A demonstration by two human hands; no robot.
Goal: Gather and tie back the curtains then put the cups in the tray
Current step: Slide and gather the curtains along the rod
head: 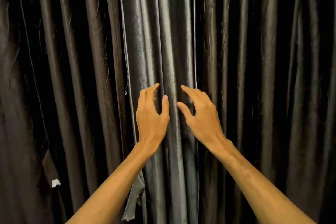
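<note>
Two hands are held up in front of the curtains, which hang closed in vertical folds and fill the view from edge to edge. The outer sections are dark brown. A lighter grey panel runs through the centre from 12 o'clock to 6 o'clock. The left hand sits just off centre toward 7 o'clock, back to the camera, with its bare forearm entering from the 7 o'clock edge. Its fingers are spread and half-curved, with the tips at the surface of the grey panel and the thumb pointing to 12 o'clock. The hand is wide and encloses no fabric. The right hand sits toward 4 o'clock, with its forearm entering from 5 o'clock. Its fingers are likewise arched and apart, aimed toward 10 o'clock and slightly blurred — wide, holding nothing. One narrow fold of the grey panel stands between the two thumbs; whether either thumb touches it cannot be told. A loose thread hangs from the panel's left hem, at 9 o'clock from the left fingertips. A grey strip of fabric hangs between 6 and 7 o'clock, just beside the left forearm. A white tag sits on a brown fold at 8 o'clock — well apart from both hands.
</note>
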